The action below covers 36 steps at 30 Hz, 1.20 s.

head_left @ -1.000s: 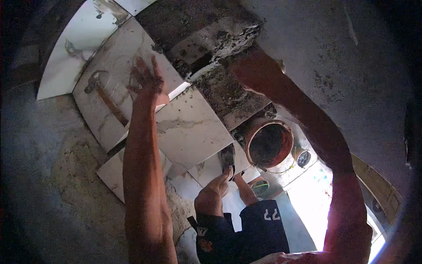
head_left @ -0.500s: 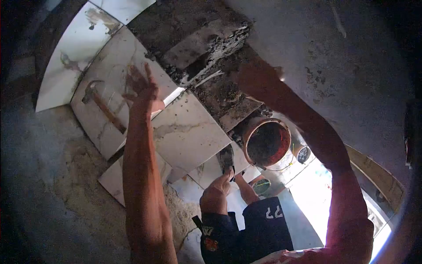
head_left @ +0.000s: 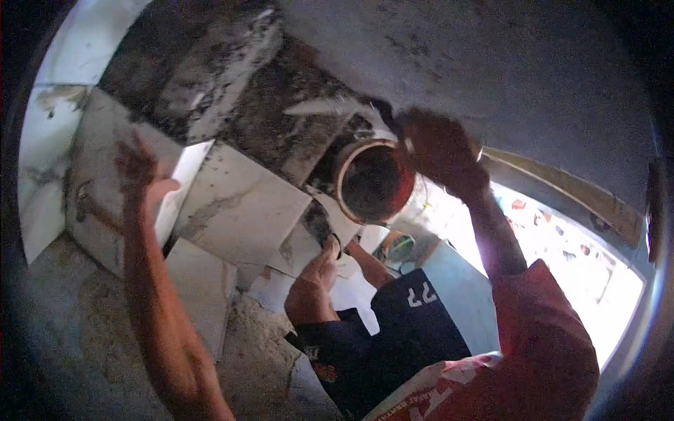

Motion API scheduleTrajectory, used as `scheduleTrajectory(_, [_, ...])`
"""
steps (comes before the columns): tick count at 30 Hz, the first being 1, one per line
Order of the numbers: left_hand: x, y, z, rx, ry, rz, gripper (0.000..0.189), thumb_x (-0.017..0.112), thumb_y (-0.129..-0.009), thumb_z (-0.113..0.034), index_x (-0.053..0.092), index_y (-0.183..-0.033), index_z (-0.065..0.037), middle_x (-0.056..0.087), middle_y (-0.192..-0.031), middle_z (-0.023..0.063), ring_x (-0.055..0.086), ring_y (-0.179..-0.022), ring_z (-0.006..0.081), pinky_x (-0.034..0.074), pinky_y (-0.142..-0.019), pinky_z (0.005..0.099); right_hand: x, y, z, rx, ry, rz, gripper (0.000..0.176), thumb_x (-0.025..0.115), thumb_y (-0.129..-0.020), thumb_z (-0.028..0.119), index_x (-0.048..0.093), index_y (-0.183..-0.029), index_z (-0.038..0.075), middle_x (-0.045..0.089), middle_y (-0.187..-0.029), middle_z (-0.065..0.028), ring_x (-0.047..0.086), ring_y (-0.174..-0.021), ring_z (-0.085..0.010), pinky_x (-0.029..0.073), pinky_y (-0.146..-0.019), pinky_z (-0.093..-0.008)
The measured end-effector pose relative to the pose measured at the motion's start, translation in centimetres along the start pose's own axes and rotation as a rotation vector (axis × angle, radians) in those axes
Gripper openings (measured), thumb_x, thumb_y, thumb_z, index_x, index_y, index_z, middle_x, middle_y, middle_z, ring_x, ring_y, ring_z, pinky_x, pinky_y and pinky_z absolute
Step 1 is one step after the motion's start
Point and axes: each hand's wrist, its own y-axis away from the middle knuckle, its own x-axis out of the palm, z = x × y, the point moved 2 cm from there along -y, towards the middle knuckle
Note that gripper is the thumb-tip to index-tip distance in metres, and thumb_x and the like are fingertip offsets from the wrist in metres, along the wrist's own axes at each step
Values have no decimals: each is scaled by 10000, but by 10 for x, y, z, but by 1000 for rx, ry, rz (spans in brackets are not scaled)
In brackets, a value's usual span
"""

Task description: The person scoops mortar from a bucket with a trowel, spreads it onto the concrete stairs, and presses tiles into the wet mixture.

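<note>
My left hand [head_left: 140, 165] rests spread on a marble-patterned tile [head_left: 105, 161], its thumb by the tile's bright edge. A hammer [head_left: 98, 217], blurred, lies on that same tile. My right hand [head_left: 442, 151] is closed around the dark handle of a trowel [head_left: 323, 107], whose pale blade points left over the rough mortar bed [head_left: 270, 112]. Just below and left of this hand stands a bucket [head_left: 344, 189] with dark contents.
Another marble tile [head_left: 242, 200] lies in the middle, beside the mortar. A grey wall [head_left: 449, 56] bounds the upper right. My bare foot [head_left: 326, 249] is near the bucket. A wooden board [head_left: 554, 179] leans by the bright opening at right.
My right hand has drawn back from the mortar to beside the bucket with the trowel. The view has shifted, while my left hand stays spread on the tile.
</note>
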Motion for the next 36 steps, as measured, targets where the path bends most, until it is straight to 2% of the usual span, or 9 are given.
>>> scheduleTrajectory(4, [6, -14, 23, 19, 41, 8, 951, 725, -523, -280, 229, -1269, 38, 218, -1314, 239, 131, -1254, 325, 127, -1018, 386, 147, 128, -16, 12, 170, 318, 238, 454, -806, 301, 525, -768, 77, 557, -579, -71, 587, -539, -223, 468, -447, -353])
scheduleTrajectory(6, [12, -22, 29, 122, -17, 33, 1198, 736, -502, -290, -124, -1303, -56, -15, -1345, 269, -24, -1235, 435, 34, -994, 513, 202, 148, -16, 198, -71, 459, 239, 452, -804, 298, 497, -855, 69, 547, -543, -88, 579, -511, -223, 466, -437, -346])
scheduleTrajectory(7, [2, -4, 7, 29, -385, -171, 874, 699, -561, -267, 261, -1257, 30, 318, -1284, 172, 266, -1205, 251, 199, -991, 322, 235, 154, -15, 187, -98, 490, 277, 456, -797, 268, 478, -979, 60, 568, -557, -75, 592, -534, -231, 474, -473, -354])
scheduleTrajectory(11, [-2, -10, 61, -110, -8, 335, 833, 629, -646, -355, 221, -1285, -11, 252, -1318, 179, 225, -1225, 280, 174, -995, 330, 235, 85, 22, 361, -199, 949, 287, 431, -805, 102, 475, -1084, 49, 582, -923, -110, 569, -839, -188, 470, -677, -293])
scheduleTrajectory(14, [15, 7, 0, -130, 374, 734, 778, 542, -715, -435, 212, -1297, -37, 225, -1334, 179, 210, -1232, 291, 166, -992, 329, 251, 140, 204, 819, -216, 618, 379, 327, -850, 145, 313, -1201, 2, 364, -1176, -91, 371, -1067, -163, 278, -885, -274])
scheduleTrajectory(16, [30, 116, -180, -131, 642, 803, 732, 463, -741, -479, 249, -1282, -35, 256, -1321, 172, 237, -1222, 274, 184, -981, 315, 282, 146, 278, 1220, 125, 266, 451, 257, -880, 174, 204, -1279, -29, 218, -1344, -79, 238, -1219, -146, 151, -1024, -261])
scheduleTrajectory(18, [2, 227, -315, -336, 738, 966, 707, 383, -766, -523, 285, -1267, -33, 287, -1307, 164, 264, -1211, 258, 202, -970, 302, 295, 105, 146, 621, -171, 672, 317, 384, -796, 191, 381, -1067, 27, 373, -1099, -54, 380, -1007, -157, 273, -822, -287])
scheduleTrajectory(21, [21, 271, -351, -213, 789, 1069, 708, 339, -777, -548, 283, -1271, -44, 283, -1312, 155, 258, -1214, 251, 203, -968, 301, 301, 117, 98, 511, -239, 766, 151, 575, -670, 217, 647, -749, 110, 605, -731, -17, 592, -689, -173, 457, -519, -326])
scheduleTrajectory(36, [72, 271, -342, 7, 933, 1069, 678, 281, -830, -533, 278, -1268, -16, 308, -1296, 154, 269, -1201, 228, 195, -963, 288, 275, 208, 0, 746, -834, 460, 330, 568, -689, 309, 547, -921, 74, 590, -823, -158, 575, -765, -319, 461, -617, -405])
